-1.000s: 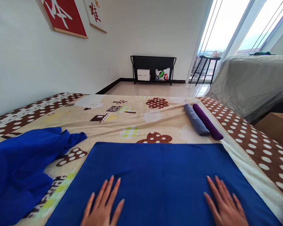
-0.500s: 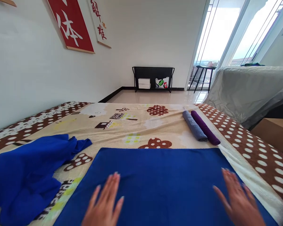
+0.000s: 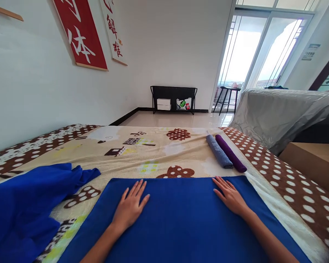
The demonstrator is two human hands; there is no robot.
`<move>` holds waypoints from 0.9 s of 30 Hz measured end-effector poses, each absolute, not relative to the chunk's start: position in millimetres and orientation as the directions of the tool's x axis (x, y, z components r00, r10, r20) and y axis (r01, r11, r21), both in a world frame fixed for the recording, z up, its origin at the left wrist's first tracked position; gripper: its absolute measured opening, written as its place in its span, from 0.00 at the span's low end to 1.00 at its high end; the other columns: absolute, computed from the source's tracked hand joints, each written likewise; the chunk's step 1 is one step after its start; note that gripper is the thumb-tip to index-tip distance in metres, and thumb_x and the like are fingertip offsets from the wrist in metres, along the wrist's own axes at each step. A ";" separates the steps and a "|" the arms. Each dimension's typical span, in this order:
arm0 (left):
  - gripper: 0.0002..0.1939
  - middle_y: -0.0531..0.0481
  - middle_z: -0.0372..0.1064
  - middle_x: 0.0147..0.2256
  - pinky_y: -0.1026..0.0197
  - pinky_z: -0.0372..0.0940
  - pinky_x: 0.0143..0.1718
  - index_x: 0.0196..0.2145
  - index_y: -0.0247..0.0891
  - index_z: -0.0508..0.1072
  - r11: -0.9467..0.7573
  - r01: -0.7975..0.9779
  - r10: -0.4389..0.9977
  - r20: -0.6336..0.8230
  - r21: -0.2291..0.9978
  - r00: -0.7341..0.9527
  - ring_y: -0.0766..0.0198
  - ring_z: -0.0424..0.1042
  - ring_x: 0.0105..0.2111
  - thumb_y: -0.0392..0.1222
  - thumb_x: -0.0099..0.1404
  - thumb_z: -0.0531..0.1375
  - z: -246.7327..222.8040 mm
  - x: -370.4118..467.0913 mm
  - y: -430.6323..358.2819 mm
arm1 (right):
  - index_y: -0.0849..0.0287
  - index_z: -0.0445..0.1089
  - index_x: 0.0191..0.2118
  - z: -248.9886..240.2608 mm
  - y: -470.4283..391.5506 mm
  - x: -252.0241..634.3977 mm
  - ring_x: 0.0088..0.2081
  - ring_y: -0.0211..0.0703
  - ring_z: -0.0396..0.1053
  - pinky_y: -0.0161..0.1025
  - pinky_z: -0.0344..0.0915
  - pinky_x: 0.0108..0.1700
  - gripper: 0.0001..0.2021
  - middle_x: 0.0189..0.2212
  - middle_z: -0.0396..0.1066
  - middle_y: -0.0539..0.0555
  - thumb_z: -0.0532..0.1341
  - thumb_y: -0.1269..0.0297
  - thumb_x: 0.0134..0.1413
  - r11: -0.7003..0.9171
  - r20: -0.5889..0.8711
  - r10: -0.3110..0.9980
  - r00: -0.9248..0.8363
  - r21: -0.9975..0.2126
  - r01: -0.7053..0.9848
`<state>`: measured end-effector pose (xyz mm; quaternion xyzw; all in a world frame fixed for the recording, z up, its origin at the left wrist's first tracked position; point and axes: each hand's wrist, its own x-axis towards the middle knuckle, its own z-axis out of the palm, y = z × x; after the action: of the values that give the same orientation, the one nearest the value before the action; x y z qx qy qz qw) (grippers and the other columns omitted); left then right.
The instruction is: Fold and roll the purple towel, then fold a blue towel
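A blue cloth (image 3: 181, 219) is spread flat over the patterned blanket (image 3: 164, 149). My left hand (image 3: 131, 204) rests palm down near the cloth's far left corner, fingers spread. Near the far edge on the right, my right hand (image 3: 230, 195) also lies flat on the cloth with its fingers apart. Neither hand holds anything. To the left, a second blue cloth (image 3: 30, 204) lies crumpled. Beyond the far right corner are a rolled grey-blue towel (image 3: 219, 151) and a rolled purple towel (image 3: 230, 153), side by side.
A black rack (image 3: 173, 99) with white boxes stands against the far wall. At the right are a black stool (image 3: 227, 98), furniture under a grey plastic cover (image 3: 265, 113) and a cardboard box (image 3: 312, 164). Scrolls hang on the left wall.
Both hands have moved forward, away from me, to the far part of the flat cloth, and my right hand also inward to the left. The view has shifted slightly.
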<state>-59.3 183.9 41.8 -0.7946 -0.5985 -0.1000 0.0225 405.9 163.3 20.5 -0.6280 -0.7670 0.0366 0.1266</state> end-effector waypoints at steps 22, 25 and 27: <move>0.32 0.39 0.45 0.69 0.35 0.40 0.66 0.68 0.27 0.52 -0.238 0.970 0.966 0.118 0.057 0.230 0.49 0.43 0.69 0.46 0.71 0.42 74.5 -28.2 177.4 | 0.63 0.67 0.59 37.5 160.8 382.8 0.67 0.45 0.52 0.47 0.45 0.68 0.25 0.63 0.61 0.58 0.41 0.62 0.68 0.147 0.336 0.936 -0.101 -0.114 0.983; 0.30 0.51 0.41 0.70 0.51 0.45 0.68 0.69 0.37 0.49 -0.426 0.900 0.902 0.118 0.093 0.415 0.62 0.44 0.69 0.42 0.71 0.44 70.8 59.0 177.1 | 0.57 0.62 0.64 38.5 176.8 297.8 0.67 0.38 0.51 0.40 0.49 0.67 0.24 0.65 0.56 0.51 0.45 0.66 0.66 0.352 0.323 0.898 -0.298 -0.121 0.928; 0.30 0.49 0.44 0.69 0.54 0.47 0.68 0.69 0.35 0.50 -0.468 0.877 0.882 0.121 0.109 0.456 0.63 0.45 0.69 0.41 0.71 0.44 59.8 93.2 182.2 | 0.58 0.59 0.66 33.3 184.3 260.4 0.67 0.38 0.51 0.39 0.52 0.66 0.25 0.66 0.55 0.52 0.47 0.68 0.65 0.408 0.314 0.882 -0.351 -0.136 0.903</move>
<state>93.2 182.2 59.8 -0.8530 -0.5155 -0.0803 -0.0154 260.4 184.3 33.3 -0.5432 -0.8214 -0.0305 0.1710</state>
